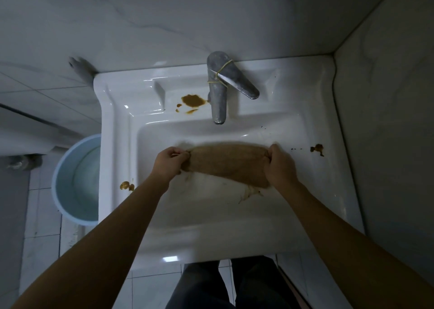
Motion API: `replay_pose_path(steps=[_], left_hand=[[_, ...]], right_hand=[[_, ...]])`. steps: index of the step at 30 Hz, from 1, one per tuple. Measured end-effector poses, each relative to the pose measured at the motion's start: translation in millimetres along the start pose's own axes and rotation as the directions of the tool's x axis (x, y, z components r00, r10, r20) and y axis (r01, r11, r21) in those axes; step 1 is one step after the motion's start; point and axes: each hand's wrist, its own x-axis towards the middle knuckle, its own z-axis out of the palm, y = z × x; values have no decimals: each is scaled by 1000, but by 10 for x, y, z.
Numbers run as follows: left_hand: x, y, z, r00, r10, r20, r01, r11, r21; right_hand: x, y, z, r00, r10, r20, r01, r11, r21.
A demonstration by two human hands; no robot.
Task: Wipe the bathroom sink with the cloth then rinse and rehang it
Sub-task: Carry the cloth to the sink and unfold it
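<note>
A brown cloth (227, 164) hangs stretched over the basin of the white sink (328, 191). My left hand (170, 162) pinches its left end and my right hand (279, 165) grips its right end. The cloth looks blurred. Brown stains sit on the sink: a large one beside the tap base (193, 100), one on the right rim (317, 148), one on the left rim (126, 186), and a smear in the basin (250, 194). The metal tap (219, 92) stands at the back with a rubber band around it.
A light blue bucket (77, 179) stands on the tiled floor left of the sink. Tiled walls close in behind and on the right. My dark trouser legs (230, 285) are below the sink's front edge.
</note>
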Motion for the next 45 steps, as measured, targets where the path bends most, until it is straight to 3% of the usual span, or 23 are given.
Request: replay_pose_path(steps=[7,12,15,18,22,26,32,36,40,43,45], left_hand=[[-196,146,-179,998,-2,57,13,981,-196],[-310,322,-257,993,116,-36,-117,992,-36],[-360,319,-331,987,129,95,-140,984,114],[-376,337,-357,972,89,218,-147,952,269],[-315,302,-352,971,132,201,-203,897,393],[-253,195,-264,982,157,104,-179,948,262],[-236,135,-52,992,97,85,-100,994,34],[-137,82,90,996,-44,75,41,999,31],[-13,-126,201,988,-147,35,146,989,35],[12,-206,243,987,-160,7,160,987,9],[-22,-187,265,982,-187,29,189,979,-74]], right_hand=[[2,-64,-376,987,56,153,-102,945,311],[81,-131,-729,989,-61,134,25,967,254],[69,-158,-842,977,-127,169,87,971,224],[27,-165,-849,973,-141,181,73,938,340],[10,-174,-795,975,-158,155,90,924,371],[58,-194,-715,982,-107,158,34,911,411],[199,-133,-774,988,29,154,-97,883,459],[298,-94,-624,986,65,151,-111,941,319],[271,-141,-317,994,3,113,-24,983,182],[116,-414,-178,995,-79,60,60,959,277],[-28,-647,-72,975,-177,137,108,908,404]])
